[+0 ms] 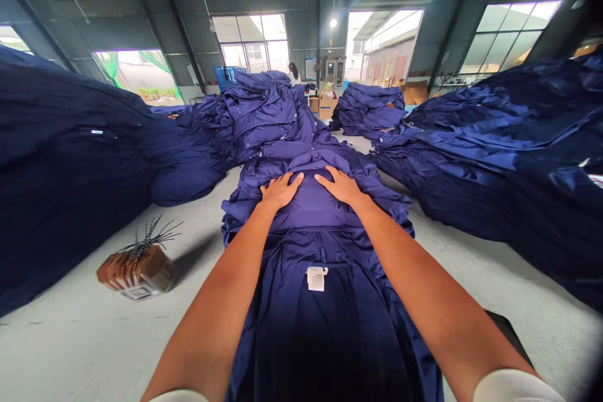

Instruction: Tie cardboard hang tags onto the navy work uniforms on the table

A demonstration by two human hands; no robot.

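Observation:
A dark blue garment (320,301) lies spread out in front of me on a grey table (85,333), a white label (316,278) showing at its middle. My left hand (279,190) rests flat on the garment's far part, fingers stretched out. My right hand (342,186) lies flat beside it, a short gap between the two. Neither hand holds anything. Just beyond my hands sits a stack of folded blue garments (264,113).
Big heaps of the same blue clothing rise at the left (61,163) and right (518,157), with another pile (367,110) further back. A bundle of brown tags with black ties (137,267) stands on the table at left. A person (294,73) is far off by the windows.

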